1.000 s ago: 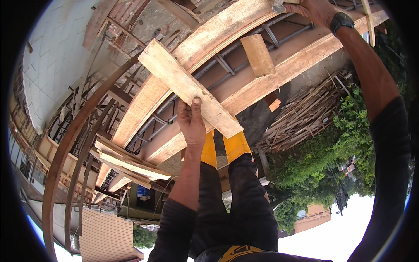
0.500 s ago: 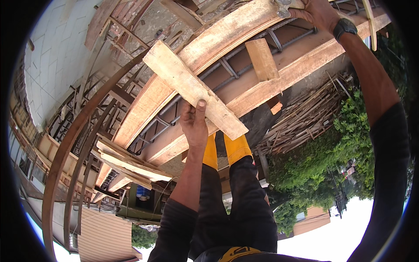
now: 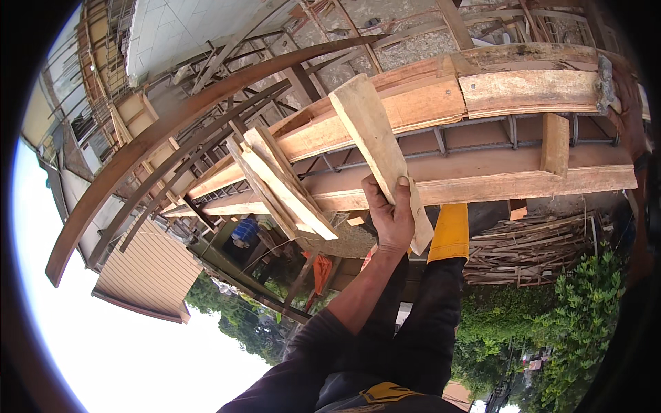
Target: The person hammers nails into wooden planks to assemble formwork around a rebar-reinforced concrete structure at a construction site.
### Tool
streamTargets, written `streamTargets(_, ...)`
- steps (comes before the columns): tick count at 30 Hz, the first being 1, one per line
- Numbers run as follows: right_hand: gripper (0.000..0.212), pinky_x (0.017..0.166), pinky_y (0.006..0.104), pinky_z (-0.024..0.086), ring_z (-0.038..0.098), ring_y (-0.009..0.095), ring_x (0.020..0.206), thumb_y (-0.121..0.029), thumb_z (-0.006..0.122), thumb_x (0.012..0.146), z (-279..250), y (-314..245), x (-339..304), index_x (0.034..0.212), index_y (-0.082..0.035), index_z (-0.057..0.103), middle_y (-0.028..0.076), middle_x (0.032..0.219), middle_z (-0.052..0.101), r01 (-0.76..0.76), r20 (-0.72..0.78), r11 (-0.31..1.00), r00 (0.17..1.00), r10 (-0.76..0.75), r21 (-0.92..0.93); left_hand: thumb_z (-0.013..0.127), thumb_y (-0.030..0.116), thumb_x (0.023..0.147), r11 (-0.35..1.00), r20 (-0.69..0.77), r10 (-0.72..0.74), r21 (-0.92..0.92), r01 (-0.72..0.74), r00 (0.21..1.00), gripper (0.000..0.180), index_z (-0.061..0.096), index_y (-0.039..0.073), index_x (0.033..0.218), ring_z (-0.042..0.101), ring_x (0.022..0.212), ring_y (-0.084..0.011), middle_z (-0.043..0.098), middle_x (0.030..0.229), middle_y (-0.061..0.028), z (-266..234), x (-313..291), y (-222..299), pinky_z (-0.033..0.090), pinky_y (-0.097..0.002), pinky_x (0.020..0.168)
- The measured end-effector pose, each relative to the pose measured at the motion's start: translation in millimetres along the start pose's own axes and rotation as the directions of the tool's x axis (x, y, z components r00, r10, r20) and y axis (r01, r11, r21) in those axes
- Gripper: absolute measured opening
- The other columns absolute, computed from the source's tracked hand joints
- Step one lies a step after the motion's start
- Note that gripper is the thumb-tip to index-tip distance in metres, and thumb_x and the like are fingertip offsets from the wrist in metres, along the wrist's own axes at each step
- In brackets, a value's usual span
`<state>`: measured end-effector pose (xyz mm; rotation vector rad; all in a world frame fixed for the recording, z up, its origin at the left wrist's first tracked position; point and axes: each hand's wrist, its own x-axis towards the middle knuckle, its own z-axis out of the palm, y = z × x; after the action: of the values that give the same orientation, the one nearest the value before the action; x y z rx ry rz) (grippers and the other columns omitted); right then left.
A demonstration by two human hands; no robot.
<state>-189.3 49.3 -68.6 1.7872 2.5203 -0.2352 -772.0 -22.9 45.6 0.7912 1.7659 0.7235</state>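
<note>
Pale block wall (image 3: 186, 34) filled the upper left of an outdoor building site, and tan ribbed roofing (image 3: 141, 275) stood out against a white sky at the lower left. Green foliage (image 3: 578, 296) grew at the lower right, below a heap of wood strips (image 3: 527, 251). Dark brown bars (image 3: 172, 120), bent by the lens, swept across the left side.

Two long timber sides, a far plank (image 3: 420, 107) and a near plank (image 3: 482, 184), ran across the middle with steel reinforcement (image 3: 441, 140) between them. Over this gap, at a slant, lay a short board (image 3: 375, 134), its upper end past the far plank and its lower end past the near one; whether it rested on both could not be told. The left hand (image 3: 391, 220) gripped it near the lower end, thumb on the upper face and fingers curled at the left edge.

To the left, several loose boards (image 3: 275, 186) crossed the same sides; to the right, a small wood block (image 3: 555, 144) reached over to the near plank. The right hand (image 3: 628, 89) was in shadow at the right rim, just beside a metal tool head (image 3: 605, 84); its grip could not be made out. Below the near plank showed a yellow boot (image 3: 449, 237).
</note>
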Motion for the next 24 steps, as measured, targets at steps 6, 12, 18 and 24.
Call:
streamTargets(6,0.086,0.126,0.0517,0.022,0.027,0.038,0.152,-0.06,0.062,0.092,9,5,5,0.157,-0.01,0.037,0.016,0.163,0.034,0.004,0.018,1.0,1.0,-0.005,0.025,0.072,0.045,0.095,0.538,-0.295,0.254,0.834,0.118,0.921,0.067,0.036,0.003,0.133,0.039,0.126,-0.0365,0.037,0.132,-0.0201,-97,42,-16,0.031,-0.0525,0.106)
streamTargets(12,0.086,0.127,0.0514,0.019,0.022,0.037,0.154,-0.054,0.063,0.094,15,17,-8,0.16,-0.01,0.031,0.014,0.167,0.029,0.038,0.004,0.999,0.999,-0.038,-0.022,0.076,0.05,0.089,0.559,-0.335,0.303,0.821,0.118,0.892,0.08,0.034,0.007,0.141,0.03,0.137,-0.0407,0.033,0.145,-0.0216,-141,31,-29,0.021,-0.0616,0.11)
streamTargets(18,0.083,0.127,0.05,0.017,0.02,0.036,0.155,-0.043,0.067,0.095,19,27,-10,0.161,-0.01,0.029,0.013,0.167,0.027,0.001,0.071,0.992,0.997,-0.01,0.128,0.082,0.035,0.081,0.624,-0.565,-0.014,0.64,0.449,0.825,0.087,0.036,0.001,0.146,0.037,0.135,-0.0447,0.039,0.14,-0.025,-220,40,-35,0.033,-0.0559,0.112)
streamTargets(24,0.08,0.126,0.0487,0.019,0.022,0.037,0.154,-0.041,0.064,0.097,25,39,-22,0.161,-0.006,0.03,0.015,0.166,0.028,-0.052,0.079,0.989,0.996,0.042,0.14,0.075,0.026,0.086,0.764,-0.52,0.092,0.584,0.275,0.849,0.075,0.038,-0.005,0.144,0.044,0.123,-0.0405,0.042,0.129,-0.0246,-241,13,-26,0.037,-0.0505,0.108)
